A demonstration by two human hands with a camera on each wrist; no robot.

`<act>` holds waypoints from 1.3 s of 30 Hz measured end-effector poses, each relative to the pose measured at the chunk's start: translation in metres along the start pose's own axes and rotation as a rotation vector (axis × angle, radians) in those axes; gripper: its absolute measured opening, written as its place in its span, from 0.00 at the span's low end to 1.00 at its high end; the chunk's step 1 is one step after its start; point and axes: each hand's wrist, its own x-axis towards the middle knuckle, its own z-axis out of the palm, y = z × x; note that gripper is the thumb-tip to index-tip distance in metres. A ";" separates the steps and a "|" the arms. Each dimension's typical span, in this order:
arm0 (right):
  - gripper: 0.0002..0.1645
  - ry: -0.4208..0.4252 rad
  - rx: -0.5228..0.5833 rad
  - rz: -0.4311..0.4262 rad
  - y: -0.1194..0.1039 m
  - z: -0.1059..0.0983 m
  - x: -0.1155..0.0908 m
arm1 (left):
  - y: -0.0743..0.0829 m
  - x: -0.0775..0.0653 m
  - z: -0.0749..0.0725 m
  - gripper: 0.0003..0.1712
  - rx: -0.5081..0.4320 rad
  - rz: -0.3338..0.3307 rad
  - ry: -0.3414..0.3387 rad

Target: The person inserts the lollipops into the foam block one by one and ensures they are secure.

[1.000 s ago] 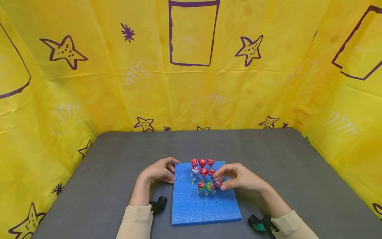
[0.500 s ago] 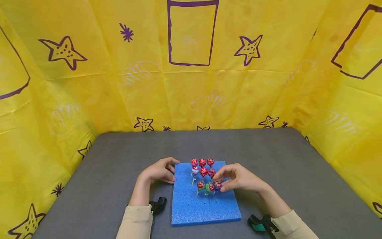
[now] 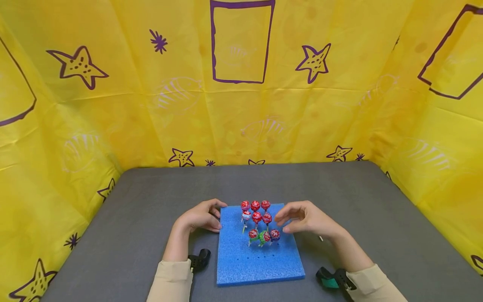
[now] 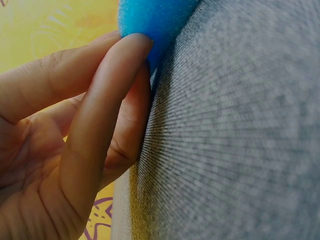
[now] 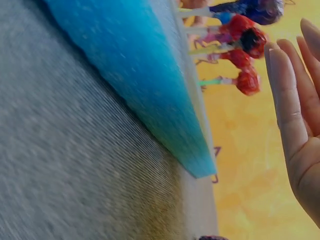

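Note:
Lollipops point(image 3: 256, 217) stand upright on their sticks in a blue foam board point(image 3: 260, 268), in three rows. Most wrappers are red; the nearest row also has a green-wrapped lollipop point(image 3: 264, 237) and a dark purple one point(image 3: 275, 234) at its right end. My left hand point(image 3: 201, 216) rests at the board's left edge, its thumb and fingertips point(image 4: 137, 45) touching the foam. Just right of the lollipops hovers my right hand point(image 3: 307, 220), fingers relaxed and apart from the thumb, holding nothing. The right wrist view shows that hand's fingers point(image 5: 287, 100) clear of the lollipop heads.
Small holes point(image 3: 258, 257) run across the board's near part. A short white stick end point(image 3: 320, 238) shows on the grey table point(image 3: 170, 184) beneath my right wrist. Yellow patterned cloth point(image 3: 241, 117) walls the back and sides. Black wrist cameras point(image 3: 200, 259) sit near both forearms.
My right hand has let go of the dark purple lollipop and drawn up and to the right, fingers spreading. That lollipop now stands by itself. My left hand has stayed in place.

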 end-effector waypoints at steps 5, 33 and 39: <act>0.15 0.075 -0.056 0.012 -0.002 -0.009 -0.004 | 0.000 0.000 0.000 0.36 0.004 0.007 0.002; 0.21 0.385 -0.205 0.236 0.024 -0.058 -0.029 | 0.000 0.001 0.000 0.35 0.014 0.002 -0.004; 0.22 0.378 -0.197 0.243 0.031 -0.062 -0.031 | -0.002 0.001 0.000 0.35 0.015 0.007 -0.005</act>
